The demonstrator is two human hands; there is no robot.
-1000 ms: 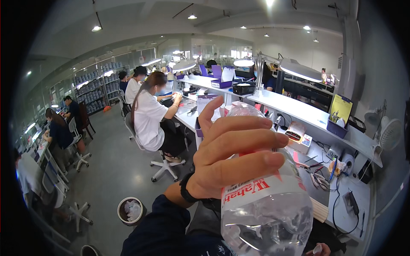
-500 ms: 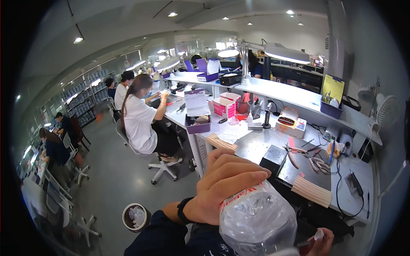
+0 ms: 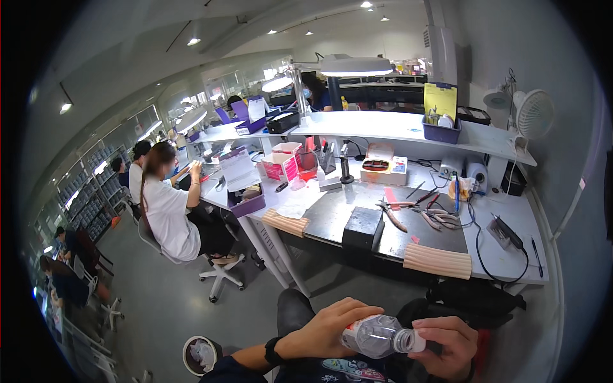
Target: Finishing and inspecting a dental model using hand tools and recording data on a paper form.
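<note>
My left hand (image 3: 322, 332) is wrapped around a clear plastic bottle (image 3: 377, 336) with a red and white label, held low over my lap. The bottle lies tilted, its open neck pointing right. At that mouth, a small white cap (image 3: 419, 342) is pinched between the thumb and fingers of my right hand (image 3: 452, 346). The cap is right beside the rim; whether it touches cannot be made out. My left palm covers much of the label and the bottle's base.
Ahead stands a workbench with a black block (image 3: 363, 228), pliers (image 3: 393, 217), a ridged wooden piece (image 3: 437, 261), a pink-and-white box (image 3: 280, 167) and a corded handpiece (image 3: 507, 233). A waste bin (image 3: 218, 359) stands lower left. A co-worker (image 3: 169, 217) sits at left; a fan (image 3: 535, 113) is at right.
The bottle has come down from a raised, close position to lap height, its neck now facing right. My right hand has brought the cap to the mouth. The view has turned rightward.
</note>
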